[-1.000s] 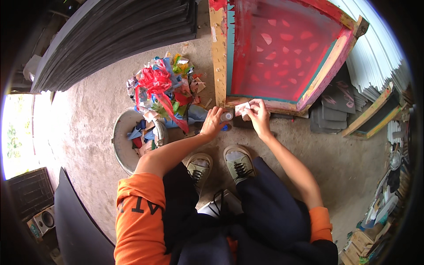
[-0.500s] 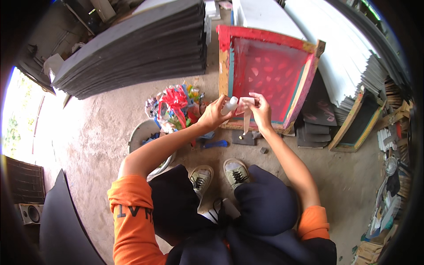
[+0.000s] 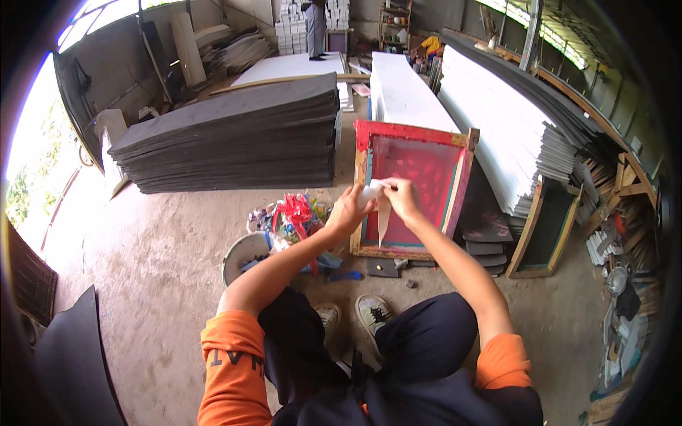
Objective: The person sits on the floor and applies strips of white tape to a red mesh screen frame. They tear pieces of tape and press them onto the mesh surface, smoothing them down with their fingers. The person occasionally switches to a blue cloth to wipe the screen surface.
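Note:
Before the screen frame, my left hand (image 3: 347, 213) is closed around a small white bottle (image 3: 367, 193), its top tilted up to the right. My right hand (image 3: 402, 199) pinches a pale beige strip (image 3: 383, 221) close to the bottle's top. The strip hangs down to a narrow end; whether it is cloth or tape I cannot tell. Beyond both hands leans a screen-printing frame (image 3: 462, 186) with red-stained mesh and painted wooden edges. My hands partly cover its lower left.
Left of the frame stands a pail (image 3: 231, 264) beside a heap of colourful scraps (image 3: 295, 209). A blue tool (image 3: 346, 276) lies on the floor. Stacks of black sheets (image 3: 234, 142) and white sheets (image 3: 497, 135) rise beyond. Another person (image 3: 316, 32) stands at the back.
My view has tilted up, showing more of the room's back. My right hand has come closer to the bottle, and the strip now hangs straighter.

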Available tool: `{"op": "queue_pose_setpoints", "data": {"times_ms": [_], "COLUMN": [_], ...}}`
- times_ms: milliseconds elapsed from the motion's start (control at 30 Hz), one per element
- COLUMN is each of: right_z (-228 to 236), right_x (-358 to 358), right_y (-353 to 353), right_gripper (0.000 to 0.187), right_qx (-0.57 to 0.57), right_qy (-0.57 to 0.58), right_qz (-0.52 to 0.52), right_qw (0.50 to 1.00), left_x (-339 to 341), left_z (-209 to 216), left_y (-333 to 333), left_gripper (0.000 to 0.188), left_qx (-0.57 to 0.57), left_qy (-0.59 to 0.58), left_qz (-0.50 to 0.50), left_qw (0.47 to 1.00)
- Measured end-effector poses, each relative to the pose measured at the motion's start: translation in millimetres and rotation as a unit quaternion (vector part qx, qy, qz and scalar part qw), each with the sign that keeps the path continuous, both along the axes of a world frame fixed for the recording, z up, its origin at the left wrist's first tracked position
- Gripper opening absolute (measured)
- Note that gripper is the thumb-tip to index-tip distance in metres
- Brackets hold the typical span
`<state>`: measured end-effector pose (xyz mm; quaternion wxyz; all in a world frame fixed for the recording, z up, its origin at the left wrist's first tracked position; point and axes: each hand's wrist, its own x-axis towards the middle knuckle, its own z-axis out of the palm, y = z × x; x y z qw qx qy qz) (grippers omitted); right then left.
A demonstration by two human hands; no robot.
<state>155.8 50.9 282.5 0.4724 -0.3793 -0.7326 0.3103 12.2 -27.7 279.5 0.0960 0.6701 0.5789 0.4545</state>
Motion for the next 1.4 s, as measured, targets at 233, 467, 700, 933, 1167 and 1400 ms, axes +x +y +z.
{"op": "queue_pose_setpoints", "data": {"times_ms": [233, 467, 700, 933, 1167, 1400], "right_z": [-37, -82, -44, -44, -66, -70], "right_x": [-6, -2, 2, 9, 8, 14], "right_y": [-18, -11, -20, -21, -18, -9], "right_gripper": [0.018, 0.019, 0.021, 0.020, 0.016, 0.018], "right_qx": [-0.125, -0.249, -0.113, -0.165, -0.343, -0.285], "right_qy": [-0.070, -0.033, 0.025, 0.042, 0.126, 0.148], "right_qz": [0.025, 0.086, -0.050, -0.036, 0.006, 0.017], "right_qw": [0.989, 0.964, 0.992, 0.985, 0.931, 0.947], "left_x": [-5, 4, -1, 1, 21, -6], "left_z": [-4, -12, -18, -12, -7, -10], "left_y": [-9, -8, -2, -1, 6, 1], "left_gripper": [0.044, 0.044, 0.041, 0.036, 0.028, 0.038], "left_qx": [-0.170, -0.196, -0.125, -0.067, -0.070, -0.157], "left_qy": [0.173, 0.339, 0.149, 0.254, 0.488, 0.209], "left_qz": [0.035, 0.003, 0.014, 0.007, 0.043, 0.003], "left_qw": [0.969, 0.920, 0.981, 0.965, 0.869, 0.965]}}
